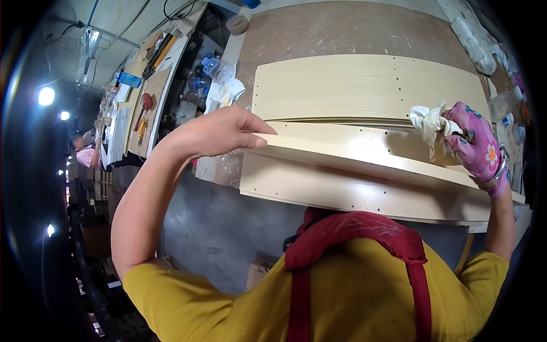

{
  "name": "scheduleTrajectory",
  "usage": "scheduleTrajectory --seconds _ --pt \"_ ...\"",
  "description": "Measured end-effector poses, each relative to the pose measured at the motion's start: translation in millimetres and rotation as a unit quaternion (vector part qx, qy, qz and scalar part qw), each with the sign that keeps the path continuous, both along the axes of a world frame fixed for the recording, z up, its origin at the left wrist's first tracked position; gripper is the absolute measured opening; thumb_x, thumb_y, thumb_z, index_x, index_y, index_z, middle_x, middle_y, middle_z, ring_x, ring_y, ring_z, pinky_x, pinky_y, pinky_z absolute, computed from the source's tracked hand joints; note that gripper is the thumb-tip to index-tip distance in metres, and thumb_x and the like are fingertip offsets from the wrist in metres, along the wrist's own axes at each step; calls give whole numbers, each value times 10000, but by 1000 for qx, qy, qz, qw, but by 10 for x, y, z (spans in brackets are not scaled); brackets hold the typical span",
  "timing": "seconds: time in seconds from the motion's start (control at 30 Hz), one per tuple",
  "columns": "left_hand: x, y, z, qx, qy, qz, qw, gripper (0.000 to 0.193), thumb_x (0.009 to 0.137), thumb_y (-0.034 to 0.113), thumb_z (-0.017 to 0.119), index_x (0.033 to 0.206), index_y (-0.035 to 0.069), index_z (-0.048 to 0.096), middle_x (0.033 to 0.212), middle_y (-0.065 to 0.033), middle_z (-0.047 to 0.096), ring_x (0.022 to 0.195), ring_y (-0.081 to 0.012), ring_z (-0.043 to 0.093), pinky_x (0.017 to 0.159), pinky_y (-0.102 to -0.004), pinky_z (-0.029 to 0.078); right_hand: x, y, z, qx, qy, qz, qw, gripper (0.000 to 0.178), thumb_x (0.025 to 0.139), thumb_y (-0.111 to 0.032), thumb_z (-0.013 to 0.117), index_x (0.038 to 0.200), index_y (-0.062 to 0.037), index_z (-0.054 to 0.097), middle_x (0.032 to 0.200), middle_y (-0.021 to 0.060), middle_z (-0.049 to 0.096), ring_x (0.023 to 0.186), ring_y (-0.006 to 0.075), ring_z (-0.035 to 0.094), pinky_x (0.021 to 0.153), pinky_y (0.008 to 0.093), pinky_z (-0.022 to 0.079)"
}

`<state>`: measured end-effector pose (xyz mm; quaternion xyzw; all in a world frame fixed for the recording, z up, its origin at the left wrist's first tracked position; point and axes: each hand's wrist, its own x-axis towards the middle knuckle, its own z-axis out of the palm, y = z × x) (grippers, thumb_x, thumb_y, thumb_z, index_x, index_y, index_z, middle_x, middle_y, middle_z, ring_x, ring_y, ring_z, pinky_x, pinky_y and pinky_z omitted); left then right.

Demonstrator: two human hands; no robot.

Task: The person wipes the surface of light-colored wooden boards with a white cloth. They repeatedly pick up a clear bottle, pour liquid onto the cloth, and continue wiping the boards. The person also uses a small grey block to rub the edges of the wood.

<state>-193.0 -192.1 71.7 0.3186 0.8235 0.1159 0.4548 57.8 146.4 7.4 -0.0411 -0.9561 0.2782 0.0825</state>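
My bare left hand [231,134] pinches the left end of a pale wooden board [347,155], which stands tilted on its long edge. In a pink flowered glove, my right hand [477,141] grips a crumpled white cloth [428,124] over the right part of that board. Another pale board [364,85] with small drilled holes lies flat beyond it. Nearer to me, a further drilled board [342,185] lies along the table's front edge. The lower edge of the tilted board is hidden.
The boards rest on a worn brown worktable [319,31]. Plastic bottles [211,64] and white rags [231,91] crowd its left side. A plastic-wrapped bundle [474,45] lies at the far right. Further left stands another bench [156,94] with tools, and a person [86,154] is beyond it.
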Motion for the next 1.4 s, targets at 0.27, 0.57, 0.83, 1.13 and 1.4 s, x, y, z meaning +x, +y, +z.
scheduleTrajectory --seconds 0.27,0.57,0.83,1.13,1.4 --pt "84 103 -8 8 -27 8 1000 377 873 190 677 1210 27 627 1099 -78 676 1006 -138 593 926 -298 454 -34 -6 30 0 -12 4 1000 362 835 -348 561 966 -11 549 847 172 524 767 384 540 681 400 432" --pt "-108 -908 -256 124 349 -48 927 421 715 249 782 1046 45 622 1022 -127 633 1018 -326 566 891 -387 432 -82 89 13 -112 89 22 990 338 840 -306 541 913 24 530 818 94 515 750 211 525 695 298 410" --pt "-125 -1051 -586 222 394 -33 891 247 733 140 725 893 25 577 860 -132 561 843 -342 502 760 -412 409 -726 -895 319 121 -8 359 925 495 628 -213 674 1102 -121 566 1052 115 574 968 296 596 726 396 519" --pt "-154 -1040 -632 300 359 74 881 125 855 129 532 930 41 580 877 -129 573 863 -351 502 780 -432 415 -2261 -2681 -25 162 158 403 887 247 762 -130 611 999 -66 580 746 117 603 718 301 644 578 399 540" --pt "-126 -1114 -599 235 373 27 897 221 756 138 715 878 12 580 822 -84 530 830 -268 473 731 -366 400 -843 -1124 405 50 4 352 935 358 688 -167 698 1022 -91 594 947 115 604 842 322 620 716 428 521"
